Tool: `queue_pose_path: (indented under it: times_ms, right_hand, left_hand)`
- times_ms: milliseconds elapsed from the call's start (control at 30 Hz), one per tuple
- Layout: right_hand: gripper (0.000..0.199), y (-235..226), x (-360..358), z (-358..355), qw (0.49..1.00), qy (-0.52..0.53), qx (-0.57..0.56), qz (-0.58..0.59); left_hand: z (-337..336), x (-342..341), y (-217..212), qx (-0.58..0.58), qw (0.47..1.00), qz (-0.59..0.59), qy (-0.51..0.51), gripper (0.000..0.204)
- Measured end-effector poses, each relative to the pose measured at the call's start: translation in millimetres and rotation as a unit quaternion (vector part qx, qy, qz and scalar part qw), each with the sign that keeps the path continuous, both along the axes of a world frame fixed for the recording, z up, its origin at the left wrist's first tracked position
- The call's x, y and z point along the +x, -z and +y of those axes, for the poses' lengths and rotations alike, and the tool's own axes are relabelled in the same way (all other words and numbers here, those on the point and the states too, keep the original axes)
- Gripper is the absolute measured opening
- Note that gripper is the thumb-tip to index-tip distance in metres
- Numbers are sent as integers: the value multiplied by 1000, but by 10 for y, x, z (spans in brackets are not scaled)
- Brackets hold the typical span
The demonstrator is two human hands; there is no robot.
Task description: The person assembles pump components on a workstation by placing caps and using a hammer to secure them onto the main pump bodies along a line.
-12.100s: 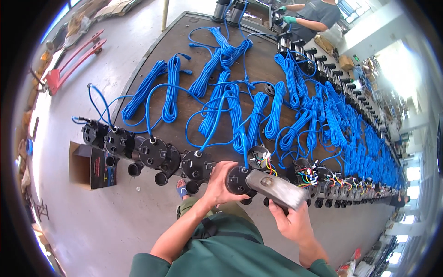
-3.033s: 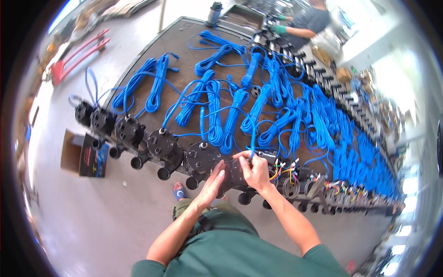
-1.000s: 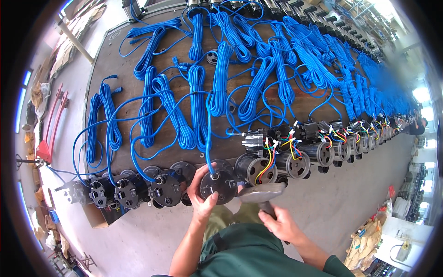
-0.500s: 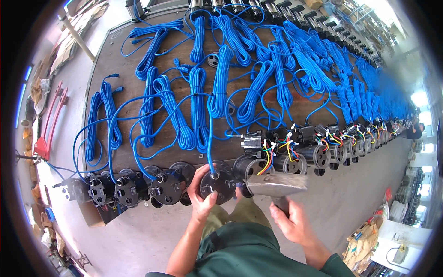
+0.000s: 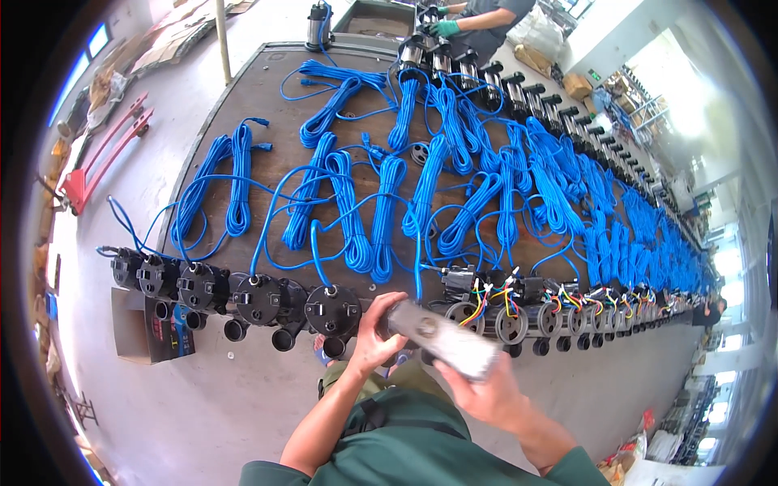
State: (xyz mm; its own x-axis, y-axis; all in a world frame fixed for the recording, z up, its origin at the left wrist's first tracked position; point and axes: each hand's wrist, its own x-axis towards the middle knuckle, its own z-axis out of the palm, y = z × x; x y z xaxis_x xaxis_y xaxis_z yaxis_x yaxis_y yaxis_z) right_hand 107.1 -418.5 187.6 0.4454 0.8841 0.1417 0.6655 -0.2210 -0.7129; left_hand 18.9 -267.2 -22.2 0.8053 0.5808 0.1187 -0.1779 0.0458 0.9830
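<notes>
You hold a hammer (image 5: 447,342) across a black motor (image 5: 391,324), mostly hidden, at table's (image 5: 263,91) near edge.
L hand (image 5: 371,340) clamps motor's side, prob. so it can't shift; R hand's (image 5: 491,397) fingers, blurred, clamp hammer.

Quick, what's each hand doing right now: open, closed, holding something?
Left hand: fingers curved; the hammer hides too much to tell whether it grips anything.
Right hand: closed, holding the hammer, a bit blurred.
</notes>
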Motion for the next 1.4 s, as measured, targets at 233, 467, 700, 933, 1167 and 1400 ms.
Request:
queue_pose_path:
  times_ms: [233, 467, 700, 933, 1167, 1400]
  right_hand:
    - [31, -122, 62, 118, 971, 39, -217, 93]
    - [29, 469, 98, -474, 957, 141, -243, -66]
    - [25, -278, 6, 10, 992, 65, -72, 85]
    - [33, 380, 42, 158, 968, 51, -244, 19]
    - [32, -84, 147, -281, 989, 113, -63, 66]
    - [36, 292, 291, -330, 978, 79, -192, 15]
  left_hand:
    - [115, -99, 67, 60, 997, -17, 44, 123]
    - [85, -40, -1, 145, 989, -18, 28, 115]
    - [122, -105, -24, 149, 989, -17, 13, 107]
    - [134, -38, 21, 186, 982, -16, 31, 106]
    - [87, -96, -45, 158, 987, 0, 1, 97]
    - [72, -82, -98, 177, 984, 25, 11, 100]
